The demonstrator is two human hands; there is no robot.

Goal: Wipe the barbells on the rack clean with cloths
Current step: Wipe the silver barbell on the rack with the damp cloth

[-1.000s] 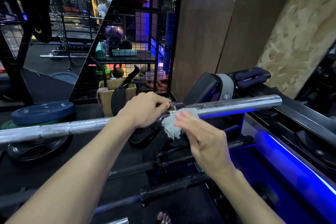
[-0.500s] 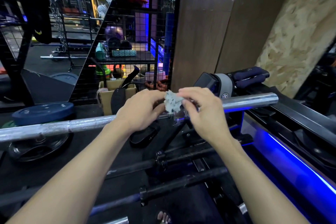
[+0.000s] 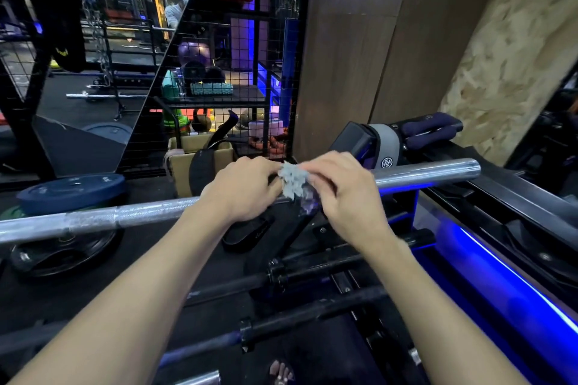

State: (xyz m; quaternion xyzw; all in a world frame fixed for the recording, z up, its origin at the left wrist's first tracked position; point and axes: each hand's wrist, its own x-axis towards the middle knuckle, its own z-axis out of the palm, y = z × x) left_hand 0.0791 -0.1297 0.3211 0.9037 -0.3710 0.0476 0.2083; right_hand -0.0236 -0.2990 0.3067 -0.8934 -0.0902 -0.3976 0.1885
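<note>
A silver barbell [image 3: 125,217] runs across the view from the lower left up to its sleeve end [image 3: 438,172] at the right. My left hand [image 3: 240,189] grips the bar near the collar. A small pale grey cloth [image 3: 292,180] is bunched over the bar at the collar. My right hand [image 3: 342,194] pinches it from above and curls over the bar. Below lie two darker barbells [image 3: 312,272] on the black rack [image 3: 353,284].
Weight plates [image 3: 72,192] lie on the floor at left. A cardboard box [image 3: 181,166] and a wire mesh partition [image 3: 219,56] stand behind the bar. Padded equipment [image 3: 431,131] and a wooden wall are at right, and a blue light strip [image 3: 506,272] runs along the rack's right side.
My right hand rose from under the bar with the cloth and now lies over the top of it. The left hand kept its grip.
</note>
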